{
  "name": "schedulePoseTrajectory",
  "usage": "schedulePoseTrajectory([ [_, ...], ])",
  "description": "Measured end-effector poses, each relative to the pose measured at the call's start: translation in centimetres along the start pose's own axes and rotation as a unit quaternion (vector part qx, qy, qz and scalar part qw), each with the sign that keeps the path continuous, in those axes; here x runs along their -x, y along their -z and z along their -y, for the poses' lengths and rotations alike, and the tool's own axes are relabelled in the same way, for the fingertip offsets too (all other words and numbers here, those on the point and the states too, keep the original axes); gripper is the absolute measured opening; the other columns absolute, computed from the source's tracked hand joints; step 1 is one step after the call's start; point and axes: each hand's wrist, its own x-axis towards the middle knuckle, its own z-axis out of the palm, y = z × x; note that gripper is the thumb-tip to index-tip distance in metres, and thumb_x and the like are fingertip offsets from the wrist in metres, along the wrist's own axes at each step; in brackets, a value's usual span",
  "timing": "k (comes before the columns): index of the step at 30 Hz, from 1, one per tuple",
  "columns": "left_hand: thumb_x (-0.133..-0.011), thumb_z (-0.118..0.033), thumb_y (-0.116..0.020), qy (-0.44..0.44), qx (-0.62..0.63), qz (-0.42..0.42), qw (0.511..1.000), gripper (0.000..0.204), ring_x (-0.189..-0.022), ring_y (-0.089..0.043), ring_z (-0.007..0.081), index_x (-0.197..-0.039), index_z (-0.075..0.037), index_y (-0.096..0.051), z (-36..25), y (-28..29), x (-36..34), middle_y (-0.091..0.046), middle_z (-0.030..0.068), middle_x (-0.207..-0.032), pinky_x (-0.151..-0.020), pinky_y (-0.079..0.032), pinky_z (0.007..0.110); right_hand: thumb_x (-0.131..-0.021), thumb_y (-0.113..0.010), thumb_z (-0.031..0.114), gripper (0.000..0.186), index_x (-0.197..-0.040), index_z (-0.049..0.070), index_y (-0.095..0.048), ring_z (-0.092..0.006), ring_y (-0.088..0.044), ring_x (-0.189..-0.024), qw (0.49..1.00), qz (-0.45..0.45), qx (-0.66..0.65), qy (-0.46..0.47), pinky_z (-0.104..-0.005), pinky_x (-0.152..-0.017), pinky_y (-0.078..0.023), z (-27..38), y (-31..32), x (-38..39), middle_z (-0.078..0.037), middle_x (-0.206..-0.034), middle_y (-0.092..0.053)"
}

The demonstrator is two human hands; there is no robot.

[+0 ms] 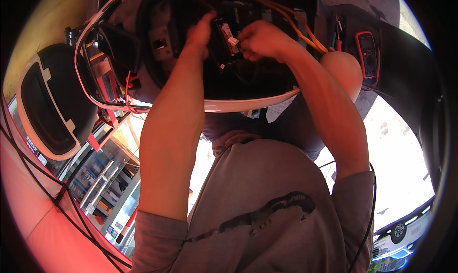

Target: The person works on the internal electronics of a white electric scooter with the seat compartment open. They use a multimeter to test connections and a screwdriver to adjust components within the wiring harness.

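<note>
Both hands reach into the dark hollow of an open vehicle shell [253,105] with a pale rim. In the middle of the hollow sits a black box with a red label [224,29]. My left hand [200,32] lies along the left side of this box, one digit pointing up; its other fingers are lost in shadow. To the right of the box, my right hand [265,40] is closed in a pinch. A small white piece [233,40] shows at its fingertips, over the label; whether the fingers grip it is too small to tell.
Orange cables [300,32] run along the shell's upper right. A red and black multimeter [366,53] and a red-handled tool [338,34] lie on a dark surface at right. A black seat-shaped part [52,106] stands at left, near thin black cables [62,192].
</note>
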Motion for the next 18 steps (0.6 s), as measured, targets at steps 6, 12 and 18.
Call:
schedulePoseTrajectory([
  [6,-0.081,-0.042,-0.069,0.0,0.008,0.003,1.0,0.074,-0.102,-0.063,0.0325,-0.131,0.007,-0.044,0.1,0.1,-0.7,-0.058,0.0237,-0.121,-0.088,-0.053,0.046,-0.087,-0.058,0.006,0.03,-0.115,-0.003,-0.062,-0.0171,-0.067,-0.078,1.0,0.002,0.015,-0.002,-0.0271,-0.067,-0.058,0.0,0.2,-0.1,-0.012,-0.093,-0.068],
  [12,-0.084,-0.038,-0.068,-0.021,0.013,0.006,1.0,0.06,-0.092,-0.066,0.0294,-0.122,0.005,-0.051,0.9,0.4,-2.1,-0.063,0.02,-0.11,-0.081,-0.056,0.043,-0.082,-0.064,0.01,0.029,-0.109,0.002,-0.066,-0.0113,-0.06,-0.071,0.997,0.031,0.065,-0.001,-0.0239,-0.06,-0.05,0.0,0.1,-0.5,-0.006,-0.088,-0.067],
  [18,-0.086,-0.037,-0.066,-0.019,0.017,0.01,1.0,0.054,-0.085,-0.067,0.0281,-0.118,0.004,-0.053,1.2,0.5,-2.8,-0.065,0.0179,-0.102,-0.076,-0.057,0.041,-0.079,-0.066,0.01,0.018,-0.096,0.005,-0.067,-0.0109,-0.059,-0.076,0.998,0.052,0.015,0.019,-0.0253,-0.065,-0.049,-0.1,-0.2,-0.2,-0.003,-0.082,-0.064],
])
